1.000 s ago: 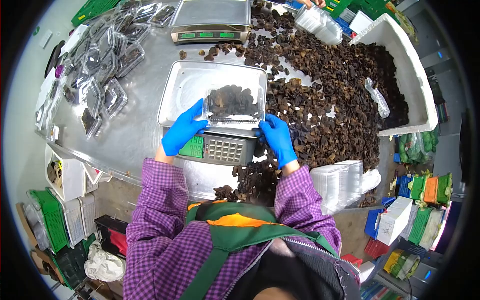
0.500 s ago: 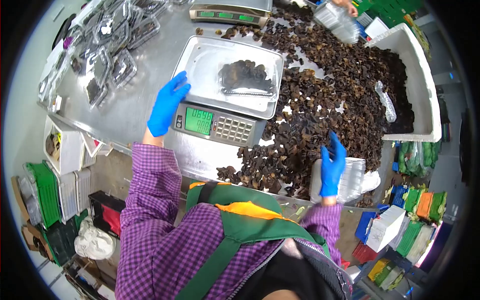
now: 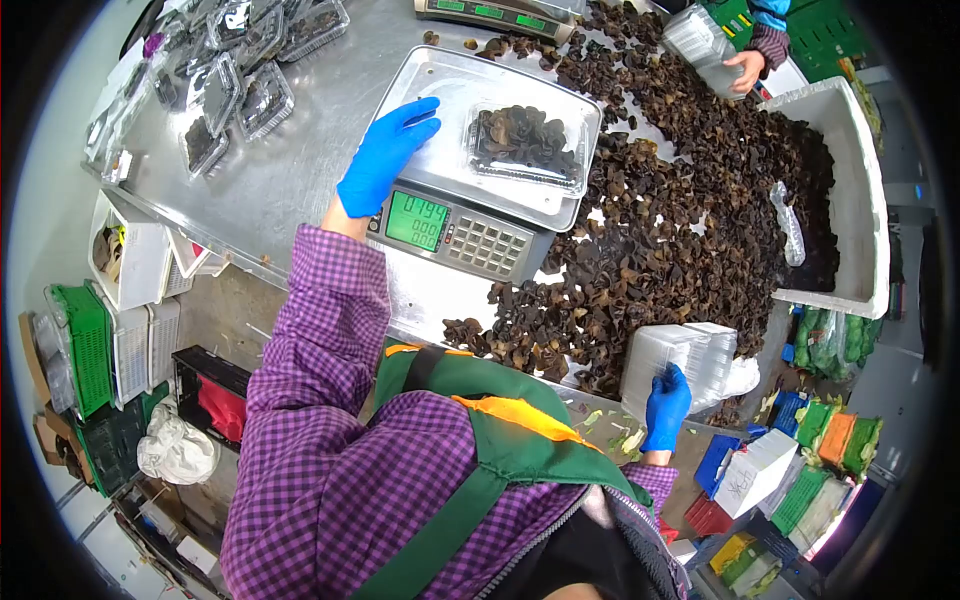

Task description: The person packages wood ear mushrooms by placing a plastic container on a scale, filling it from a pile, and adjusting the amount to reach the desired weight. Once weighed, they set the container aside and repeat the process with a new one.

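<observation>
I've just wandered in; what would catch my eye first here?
Probably the sprawl of dark, curled pieces across the metal table, beside a white foam box at the right. Then the vivid blue gloves: the left hand is over the near left part of the scale, where a filled clear container sits; the right hand is at a stack of clear plastic.

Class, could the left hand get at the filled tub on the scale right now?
Probably yes: the left hand is open above the tray, close to the filled tub, and nothing but bare tray shows between them.
</observation>
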Demonstrator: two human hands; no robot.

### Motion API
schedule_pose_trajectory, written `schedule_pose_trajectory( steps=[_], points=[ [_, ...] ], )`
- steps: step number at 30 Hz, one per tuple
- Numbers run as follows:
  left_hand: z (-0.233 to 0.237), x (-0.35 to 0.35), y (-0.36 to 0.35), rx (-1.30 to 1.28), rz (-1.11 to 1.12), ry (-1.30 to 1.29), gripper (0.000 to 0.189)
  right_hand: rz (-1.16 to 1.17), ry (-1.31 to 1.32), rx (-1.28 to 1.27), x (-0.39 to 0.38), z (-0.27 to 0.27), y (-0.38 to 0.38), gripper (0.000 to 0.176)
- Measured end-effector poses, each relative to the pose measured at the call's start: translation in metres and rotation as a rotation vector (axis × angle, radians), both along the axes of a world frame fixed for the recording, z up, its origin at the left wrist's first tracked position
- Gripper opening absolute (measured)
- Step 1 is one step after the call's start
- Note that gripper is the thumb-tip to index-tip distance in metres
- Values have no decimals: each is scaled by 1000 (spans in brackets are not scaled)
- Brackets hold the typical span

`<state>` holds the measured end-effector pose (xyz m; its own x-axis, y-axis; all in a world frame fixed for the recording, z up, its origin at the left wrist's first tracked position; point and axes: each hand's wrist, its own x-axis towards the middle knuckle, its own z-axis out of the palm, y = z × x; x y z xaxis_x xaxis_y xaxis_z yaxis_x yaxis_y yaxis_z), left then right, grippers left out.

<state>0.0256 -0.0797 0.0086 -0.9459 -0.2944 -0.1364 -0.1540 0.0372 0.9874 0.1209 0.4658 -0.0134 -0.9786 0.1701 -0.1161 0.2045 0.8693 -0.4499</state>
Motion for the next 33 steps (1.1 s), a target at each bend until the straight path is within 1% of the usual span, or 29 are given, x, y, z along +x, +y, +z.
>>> schedule_pose_trajectory(
  steps=[2,4,5,7,8,9,10,11,12,13,15,16,17,18,19,20,21,22,23,24,25,26,27,28,29,30,31,32,33],
  points=[
    [-5,-10,1,13,1,1,47,-56,-8,3,-3,14,1,33],
    [-19,-23,-2,26,-23,34,52,-180,3,-363,-6,26,11,24],
    [-21,-30,1,26,-16,40,52,-190,-33,-356,-9,41,8,22],
    [-22,-48,6,-102,43,-28,69,-188,38,-311,-13,61,5,21],
    [-40,-60,3,-126,30,-29,85,-182,95,-293,-17,76,-2,21],
    [-59,-71,4,-161,27,-16,94,-178,153,-279,-22,88,-9,21],
    [-63,-79,9,-255,5,-23,99,-144,238,-353,-28,90,-10,23],
    [-69,-86,13,-307,-39,-11,96,-132,295,-323,-34,106,-37,26],
    [-54,-86,19,-373,-101,-38,86,-95,349,-353,-43,108,-53,26],
    [-71,-91,24,-92,-92,34,72,-58,402,-384,-51,107,-69,26],
    [-40,-80,29,138,-171,-24,45,215,515,-188,-73,100,-104,23],
    [-33,-74,32,159,-98,21,41,278,517,-264,-81,107,-141,24],
    [-28,-67,35,181,-31,62,36,431,593,-230,-90,110,-170,27],
    [-14,-58,32,262,-36,108,34,482,556,-256,-99,111,-193,29],
    [-17,-54,24,289,-66,151,32,559,548,-292,-111,104,-211,34],
    [-12,-45,19,222,66,142,29,617,510,-300,-122,92,-221,41],
    [6,-35,7,279,-13,205,25,685,486,-320,-132,88,-235,45],
    [14,-31,-5,283,93,123,24,749,463,-341,-141,81,-246,49],
    [1,-33,-32,75,111,236,24,847,381,-345,-149,72,-252,51],
    [-2,-26,-61,-412,159,315,25,877,437,-329,-150,75,-263,53],
    [-14,-31,-90,272,469,418,29,909,486,-312,-151,76,-274,55],
    [-48,-38,-160,-182,460,424,32,928,479,-339,-153,77,-277,56],
    [-31,-28,-192,-1180,318,335,36,954,465,-370,-153,76,-277,58],
    [2,-27,-194,-297,442,299,42,918,442,-378,-153,72,-275,58],
    [-11,-20,-210,-867,534,324,46,893,425,-390,-153,65,-270,59],
    [-44,-28,-264,-41,588,425,46,851,412,-418,-154,57,-263,57],
    [-30,-36,-250,368,598,389,45,808,417,-411,-158,52,-252,57],
    [-67,-35,-261,-28,493,277,47,749,397,-443,-163,49,-241,57],
    [-10,-46,-164,397,693,219,45,696,376,-478,-168,44,-229,57]
  ],
)
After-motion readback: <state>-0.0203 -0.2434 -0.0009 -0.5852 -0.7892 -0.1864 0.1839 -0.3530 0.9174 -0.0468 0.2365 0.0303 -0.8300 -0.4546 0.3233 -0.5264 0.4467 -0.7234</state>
